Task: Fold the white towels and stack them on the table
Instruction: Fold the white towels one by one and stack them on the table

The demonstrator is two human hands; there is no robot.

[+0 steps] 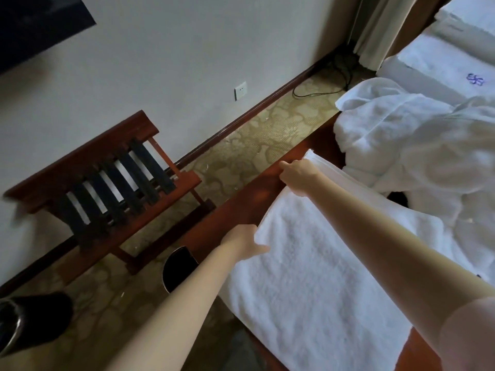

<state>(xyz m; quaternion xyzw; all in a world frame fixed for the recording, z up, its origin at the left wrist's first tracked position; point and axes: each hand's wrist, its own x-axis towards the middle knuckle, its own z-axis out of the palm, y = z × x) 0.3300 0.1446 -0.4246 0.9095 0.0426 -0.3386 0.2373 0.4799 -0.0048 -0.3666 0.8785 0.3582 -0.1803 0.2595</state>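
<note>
One white towel (308,277) is spread flat on the wooden worktop (254,194), nearest the camera. Its edge on the carpet side is held at both ends: one corner is pinched by the left hand (246,245), and the farther corner is gripped by the right hand (297,178). One crumpled heap of white cloth (401,145) lies just beyond. One black bin (179,271) stands on the carpet beside the worktop, and its contents are too dark to be told. One luggage rack (107,178) is set against the wall.
</note>
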